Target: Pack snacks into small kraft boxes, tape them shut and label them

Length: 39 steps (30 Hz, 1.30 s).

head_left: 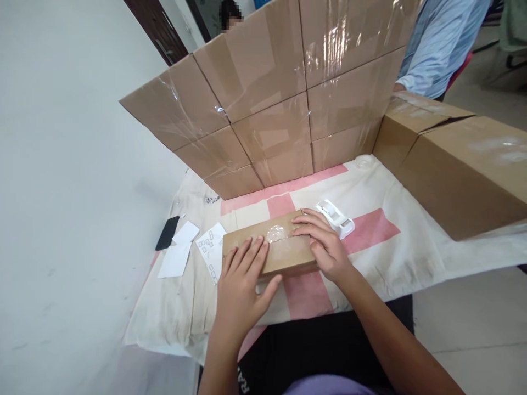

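Observation:
A small, flat cardboard box (pixel 284 259) lies on the cloth-covered table in front of me. Clear tape (pixel 277 233) runs over the middle of its top, with a wrinkled, shiny patch. My left hand (pixel 244 285) rests on the box's left part, fingers spread, thumb out along the near edge. On the right end, my right hand (pixel 328 247) lies with its fingers stretched over the top, close to the tape; its thumb is beside the index finger. Just beyond my right hand sits a white tape dispenser (pixel 336 217).
Tall taped cardboard panels (pixel 272 118) stand across the back. A large carton (pixel 465 170) is on the right. At left lie a sketched paper sheet (pixel 211 247), blank white papers (pixel 177 258) and a black phone-like slab (pixel 167 233). A person in a blue sleeve (pixel 436 49) is beyond.

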Tool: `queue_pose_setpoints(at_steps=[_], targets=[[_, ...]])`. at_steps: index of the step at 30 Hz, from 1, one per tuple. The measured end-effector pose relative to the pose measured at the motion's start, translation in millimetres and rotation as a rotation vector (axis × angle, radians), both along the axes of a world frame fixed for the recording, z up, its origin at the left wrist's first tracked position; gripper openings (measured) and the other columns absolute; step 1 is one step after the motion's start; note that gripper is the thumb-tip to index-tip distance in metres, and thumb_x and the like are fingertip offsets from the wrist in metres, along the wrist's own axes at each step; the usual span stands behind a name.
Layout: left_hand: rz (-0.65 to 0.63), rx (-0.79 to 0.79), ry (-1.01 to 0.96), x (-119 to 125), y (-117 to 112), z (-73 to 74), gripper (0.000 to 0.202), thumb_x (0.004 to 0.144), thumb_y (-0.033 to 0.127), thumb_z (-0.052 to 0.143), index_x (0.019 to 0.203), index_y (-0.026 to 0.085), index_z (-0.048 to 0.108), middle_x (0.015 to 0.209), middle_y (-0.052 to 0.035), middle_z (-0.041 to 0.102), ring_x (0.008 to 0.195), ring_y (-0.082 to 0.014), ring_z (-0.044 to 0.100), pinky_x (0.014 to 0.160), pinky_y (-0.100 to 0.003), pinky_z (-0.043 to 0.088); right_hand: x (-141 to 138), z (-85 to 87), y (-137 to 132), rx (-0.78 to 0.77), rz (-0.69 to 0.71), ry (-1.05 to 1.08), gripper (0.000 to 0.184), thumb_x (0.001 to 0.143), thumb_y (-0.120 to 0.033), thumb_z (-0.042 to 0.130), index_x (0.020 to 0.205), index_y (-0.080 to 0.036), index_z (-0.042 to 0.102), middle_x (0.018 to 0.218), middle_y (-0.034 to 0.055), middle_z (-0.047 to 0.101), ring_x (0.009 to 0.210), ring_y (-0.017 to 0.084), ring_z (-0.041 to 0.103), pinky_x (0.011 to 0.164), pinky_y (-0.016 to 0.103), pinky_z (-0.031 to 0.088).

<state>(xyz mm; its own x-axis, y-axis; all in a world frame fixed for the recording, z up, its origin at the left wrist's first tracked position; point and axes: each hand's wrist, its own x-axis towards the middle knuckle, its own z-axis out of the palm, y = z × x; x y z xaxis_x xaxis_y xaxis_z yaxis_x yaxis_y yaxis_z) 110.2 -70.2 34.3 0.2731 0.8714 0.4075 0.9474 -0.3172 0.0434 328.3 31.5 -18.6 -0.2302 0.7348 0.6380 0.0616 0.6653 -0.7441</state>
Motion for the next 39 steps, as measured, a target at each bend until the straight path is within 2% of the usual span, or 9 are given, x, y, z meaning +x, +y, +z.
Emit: queue_pose_setpoints(at_steps=[4, 10, 14, 19, 29, 32, 35, 37, 39], targets=[[0.016, 0.032, 0.080, 9.4, 14.8, -4.4, 0.063, 0.095, 0.046, 0.064, 0.151, 0.024, 0.046, 0.151, -0.0072, 0.056, 0.141, -0.0321, 0.051, 0.116, -0.053, 0.040, 12.6, -3.7, -1.8, -0.077, 0.012, 0.046, 0.033, 0.099, -0.024, 0.045, 0.121, -0.029, 0.069, 0.135, 0.0049, 0.067, 0.139, 0.028, 0.049, 0.117, 0.051, 0.038], [-0.041, 0.048, 0.076, -10.2, 49.9, -11.1, 0.057, 0.096, 0.049, 0.062, 0.147, 0.026, 0.051, 0.151, -0.0071, 0.056, 0.142, -0.0324, 0.051, 0.115, -0.054, 0.042, 76.1, -12.6, 29.3, -0.373, -0.424, 0.113, 0.026, 0.097, -0.034, 0.050, 0.092, -0.025, 0.074, 0.111, 0.0059, 0.072, 0.119, 0.028, 0.063, 0.108, 0.044, 0.043], [-0.032, 0.059, 0.030, -13.1, 89.9, -13.8, 0.056, 0.095, 0.053, 0.062, 0.143, 0.026, 0.056, 0.151, -0.0075, 0.056, 0.141, -0.0332, 0.052, 0.115, -0.055, 0.043, 95.8, -15.8, 54.8, -0.677, -0.356, -0.103, 0.039, 0.094, -0.043, 0.046, 0.071, -0.022, 0.070, 0.116, 0.0054, 0.070, 0.113, 0.026, 0.063, 0.097, 0.036, 0.046], [-0.014, -0.018, 0.001, -10.1, 128.3, -8.6, 0.053, 0.096, 0.053, 0.060, 0.141, 0.026, 0.060, 0.151, -0.0065, 0.057, 0.143, -0.0328, 0.050, 0.117, -0.057, 0.040, 89.2, -20.0, 57.7, -0.726, -0.325, -0.151, 0.039, 0.092, -0.048, 0.048, 0.069, -0.022, 0.067, 0.121, 0.0043, 0.068, 0.116, 0.026, 0.060, 0.093, 0.034, 0.047], [0.035, -0.013, 0.024, 10.5, 123.1, -0.1, 0.050, 0.095, 0.041, 0.063, 0.140, 0.020, 0.058, 0.151, -0.0112, 0.056, 0.142, -0.0363, 0.050, 0.115, -0.059, 0.039, 89.5, -26.6, 49.5, -0.758, -0.228, -0.112, 0.036, 0.094, -0.050, 0.049, 0.075, -0.024, 0.065, 0.132, 0.0015, 0.061, 0.126, 0.026, 0.054, 0.106, 0.036, 0.039], [-0.041, 0.269, -0.064, 29.4, 116.7, -14.5, 0.040, 0.090, 0.029, 0.067, 0.129, 0.021, 0.063, 0.140, -0.0136, 0.064, 0.137, -0.0362, 0.054, 0.108, -0.054, 0.044, 88.5, -31.4, 49.9, -0.803, -0.192, -0.038, 0.029, 0.092, -0.047, 0.052, 0.078, -0.025, 0.065, 0.131, 0.0014, 0.061, 0.125, 0.027, 0.054, 0.103, 0.037, 0.040], [-0.395, 0.629, -0.280, 64.3, 109.7, -41.6, 0.021, 0.084, 0.011, 0.067, 0.101, 0.024, 0.066, 0.099, -0.0039, 0.077, 0.104, -0.0217, 0.071, 0.089, -0.036, 0.053, 88.1, -36.3, 51.8, -0.794, -0.167, 0.027, 0.027, 0.090, -0.045, 0.055, 0.075, -0.024, 0.063, 0.126, 0.0024, 0.061, 0.122, 0.026, 0.055, 0.103, 0.038, 0.039], [-0.562, 0.545, -0.383, 92.9, 108.9, -62.4, 0.018, 0.085, 0.011, 0.065, 0.097, 0.023, 0.064, 0.087, -0.0007, 0.074, 0.090, -0.0171, 0.071, 0.080, -0.031, 0.054, 88.4, -38.4, 53.2, -0.778, -0.157, 0.053, 0.026, 0.089, -0.042, 0.057, 0.072, -0.023, 0.063, 0.124, 0.0027, 0.062, 0.120, 0.026, 0.055, 0.103, 0.038, 0.039], [-0.550, 0.326, -0.422, 119.4, 114.2, -81.6, 0.025, 0.088, 0.022, 0.066, 0.113, 0.021, 0.062, 0.105, -0.0073, 0.074, 0.103, -0.0210, 0.070, 0.087, -0.034, 0.056, 88.8, -39.5, 54.3, -0.777, -0.144, 0.077, 0.024, 0.088, -0.040, 0.059, 0.072, -0.023, 0.064, 0.122, 0.0025, 0.062, 0.118, 0.025, 0.056, 0.105, 0.037, 0.038]])
